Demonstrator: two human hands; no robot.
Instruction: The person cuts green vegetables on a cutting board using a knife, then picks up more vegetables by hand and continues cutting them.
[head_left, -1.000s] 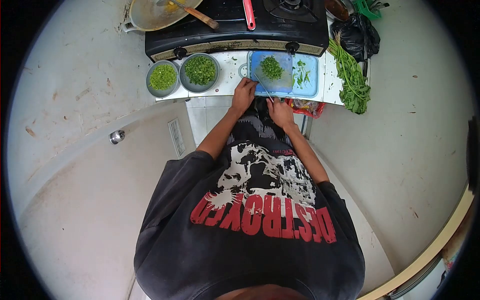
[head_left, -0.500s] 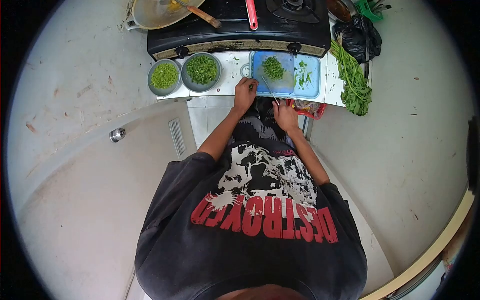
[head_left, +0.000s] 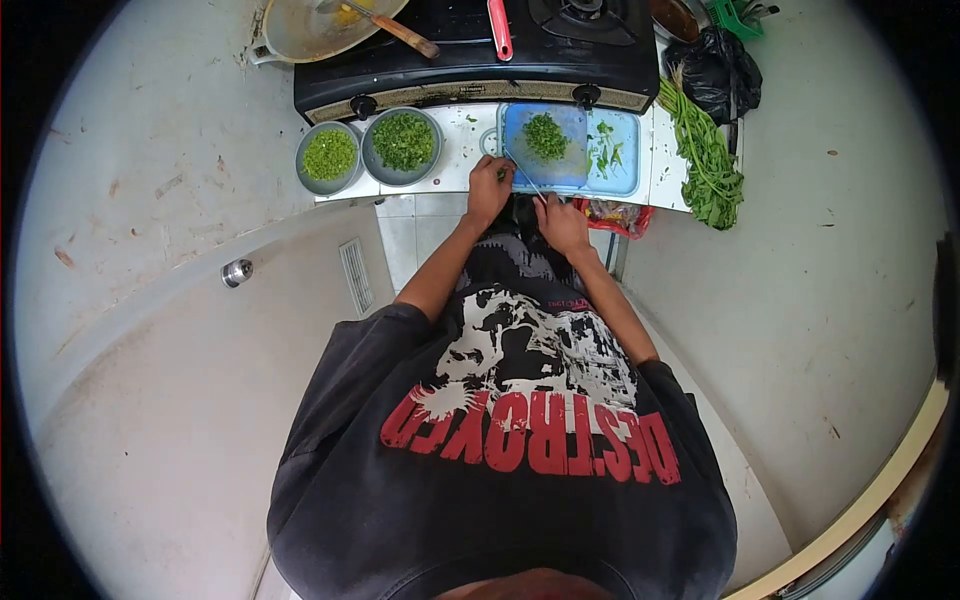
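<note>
While a small heap of chopped greens (head_left: pixel 545 137) lies on the blue board (head_left: pixel 572 176), toward its far side, the knife (head_left: pixel 524 173) slants over the near left part of this board. The right hand (head_left: pixel 562 222), just in front of the board's near edge, is closed around the knife's handle. The left hand (head_left: pixel 490 190), at the near left corner of the board, has its fingers drawn together, and they seem to pinch some uncut greens (head_left: pixel 502 173), though these are mostly hidden. I judge that the step in hand is fine cutting; the next stroke calls for a steady pinch and for fingertips tucked back from the blade. To the right of the board shows a light-blue tray (head_left: pixel 629 130) with loose leaves (head_left: pixel 605 150). To the left of the board, on the white worktop (head_left: pixel 460 160), two grey bowls (head_left: pixel 403 182) hold cut greens. Beyond the board stands the black stove (head_left: pixel 420 78), and well to its right lies a leafy bunch (head_left: pixel 712 185).
</note>
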